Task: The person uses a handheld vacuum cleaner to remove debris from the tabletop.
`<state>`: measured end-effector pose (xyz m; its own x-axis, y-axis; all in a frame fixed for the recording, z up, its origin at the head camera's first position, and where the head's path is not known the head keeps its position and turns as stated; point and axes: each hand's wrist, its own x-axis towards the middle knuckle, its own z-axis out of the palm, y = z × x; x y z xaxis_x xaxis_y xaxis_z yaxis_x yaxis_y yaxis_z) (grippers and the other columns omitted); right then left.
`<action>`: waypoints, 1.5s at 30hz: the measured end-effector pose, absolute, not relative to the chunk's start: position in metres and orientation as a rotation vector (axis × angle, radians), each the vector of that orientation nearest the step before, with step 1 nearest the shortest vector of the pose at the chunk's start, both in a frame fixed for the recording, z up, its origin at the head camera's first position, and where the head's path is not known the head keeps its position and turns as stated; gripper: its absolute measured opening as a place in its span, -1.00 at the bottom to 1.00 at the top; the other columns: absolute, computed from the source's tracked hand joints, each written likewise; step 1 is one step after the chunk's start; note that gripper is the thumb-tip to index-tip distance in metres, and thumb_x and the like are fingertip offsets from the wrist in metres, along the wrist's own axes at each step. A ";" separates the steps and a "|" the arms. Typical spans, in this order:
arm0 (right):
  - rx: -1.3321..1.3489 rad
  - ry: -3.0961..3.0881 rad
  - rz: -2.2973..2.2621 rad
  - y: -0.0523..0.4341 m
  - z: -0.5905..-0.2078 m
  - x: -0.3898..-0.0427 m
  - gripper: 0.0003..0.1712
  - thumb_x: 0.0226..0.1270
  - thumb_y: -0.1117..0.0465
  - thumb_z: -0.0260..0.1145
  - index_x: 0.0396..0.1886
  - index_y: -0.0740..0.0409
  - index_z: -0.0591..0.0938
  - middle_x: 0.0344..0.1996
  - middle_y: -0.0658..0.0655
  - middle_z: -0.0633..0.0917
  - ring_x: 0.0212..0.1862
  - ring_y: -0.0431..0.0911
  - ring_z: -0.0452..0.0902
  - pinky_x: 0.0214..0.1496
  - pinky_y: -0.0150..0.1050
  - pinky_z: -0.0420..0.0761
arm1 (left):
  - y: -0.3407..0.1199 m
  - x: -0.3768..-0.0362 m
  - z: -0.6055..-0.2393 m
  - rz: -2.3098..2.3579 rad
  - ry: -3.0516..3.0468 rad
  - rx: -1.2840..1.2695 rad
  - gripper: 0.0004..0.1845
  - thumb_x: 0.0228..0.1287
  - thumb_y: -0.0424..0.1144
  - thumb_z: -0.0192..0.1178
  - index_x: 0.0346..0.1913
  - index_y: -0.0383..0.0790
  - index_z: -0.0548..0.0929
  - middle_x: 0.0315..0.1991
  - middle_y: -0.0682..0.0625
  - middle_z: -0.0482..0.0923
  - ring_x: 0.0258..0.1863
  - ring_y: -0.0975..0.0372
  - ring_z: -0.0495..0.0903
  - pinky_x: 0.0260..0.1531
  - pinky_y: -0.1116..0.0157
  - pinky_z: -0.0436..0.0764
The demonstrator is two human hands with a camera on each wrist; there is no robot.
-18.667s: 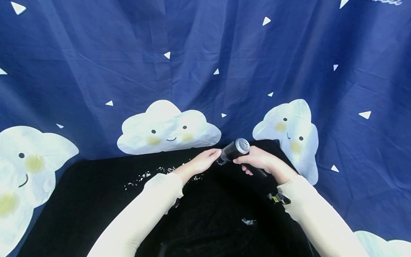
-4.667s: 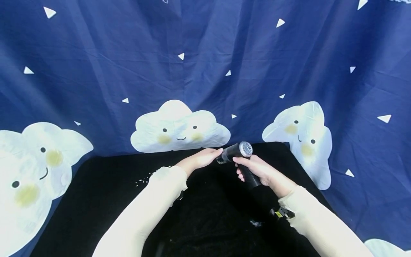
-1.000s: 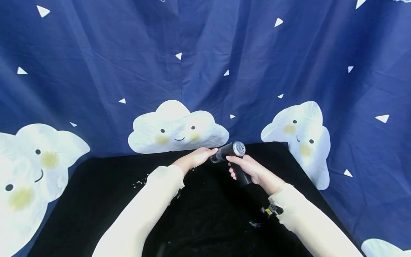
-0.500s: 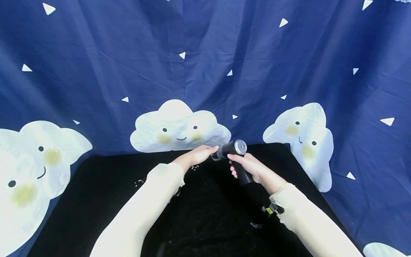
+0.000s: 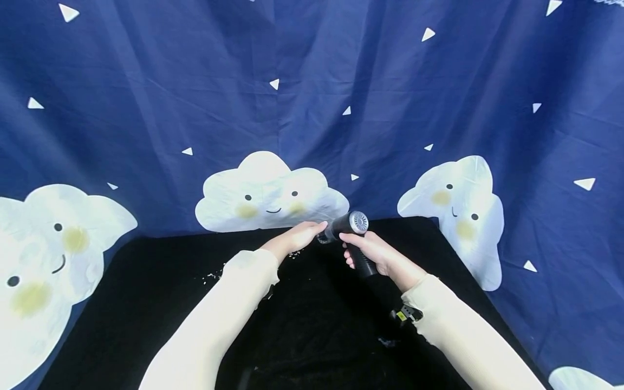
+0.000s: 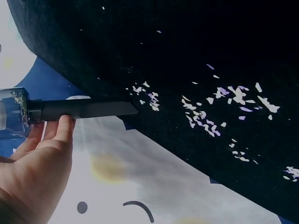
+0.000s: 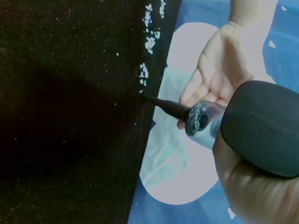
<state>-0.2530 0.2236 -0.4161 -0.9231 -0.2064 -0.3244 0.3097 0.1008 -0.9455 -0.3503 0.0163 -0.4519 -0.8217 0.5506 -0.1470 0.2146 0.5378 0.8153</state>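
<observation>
White and lilac paper scraps [image 5: 214, 275] lie scattered on the black-covered table [image 5: 146, 303]. My left hand [image 5: 298, 238] is flat, fingers straight, touching the nozzle of the small black handheld vacuum [image 5: 352, 238]. My right hand [image 5: 377, 254] is wrapped round its handle, nozzle tip at the table's far edge.

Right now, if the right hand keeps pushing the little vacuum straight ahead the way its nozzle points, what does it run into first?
Probably the white paper scraps at the edge of the black cloth. The right hand grips the vacuum, and its nozzle tip sits just short of them. The left hand lies beside the nozzle, not ahead of it.
</observation>
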 end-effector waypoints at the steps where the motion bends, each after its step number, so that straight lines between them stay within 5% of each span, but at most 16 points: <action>1: 0.098 2.006 -1.880 0.223 -0.416 -0.253 -0.59 0.45 0.01 0.26 -0.17 0.33 0.47 -0.57 0.11 0.59 -0.56 -0.16 0.53 -0.44 -0.32 0.61 | 0.015 -0.351 -0.452 1.190 2.391 0.631 -0.35 0.56 0.20 -0.20 0.27 -0.27 0.56 0.26 -0.11 0.52 0.31 0.03 0.41 0.36 0.05 0.29; 11: 0.075 1.964 -1.868 0.224 -0.415 -0.253 -0.58 0.47 0.03 0.24 -0.11 0.37 0.47 -0.57 0.11 0.58 -0.57 -0.16 0.52 -0.45 -0.31 0.61 | 0.005 -0.347 -0.445 1.146 2.390 0.622 -0.38 0.55 0.21 -0.19 0.07 -0.25 0.65 0.05 -0.07 0.60 0.17 -0.01 0.50 0.25 0.06 0.38; 32: 0.113 1.983 -1.840 0.239 -0.408 -0.242 -0.58 0.45 0.02 0.25 -0.13 0.35 0.47 -0.57 0.11 0.59 -0.58 -0.15 0.53 -0.45 -0.31 0.60 | 0.020 -0.339 -0.444 1.157 2.327 0.661 -0.39 0.56 0.19 -0.18 0.15 -0.23 0.66 0.16 -0.08 0.60 0.28 -0.05 0.45 0.30 0.02 0.35; 45: 0.087 1.953 -1.807 0.234 -0.409 -0.243 -0.58 0.47 0.02 0.23 -0.13 0.35 0.47 -0.56 0.10 0.58 -0.57 -0.15 0.52 -0.44 -0.30 0.60 | 0.009 -0.336 -0.445 1.039 2.411 0.664 -0.29 0.53 0.31 -0.25 0.20 -0.20 0.61 0.16 -0.07 0.58 0.19 0.04 0.51 0.22 0.04 0.43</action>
<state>-0.2431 0.2338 -0.4090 -0.8852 -0.2677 -0.3805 0.3586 0.1286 -0.9246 -0.3357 0.0089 -0.4450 -0.7926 0.5778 -0.1949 0.2552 0.6045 0.7546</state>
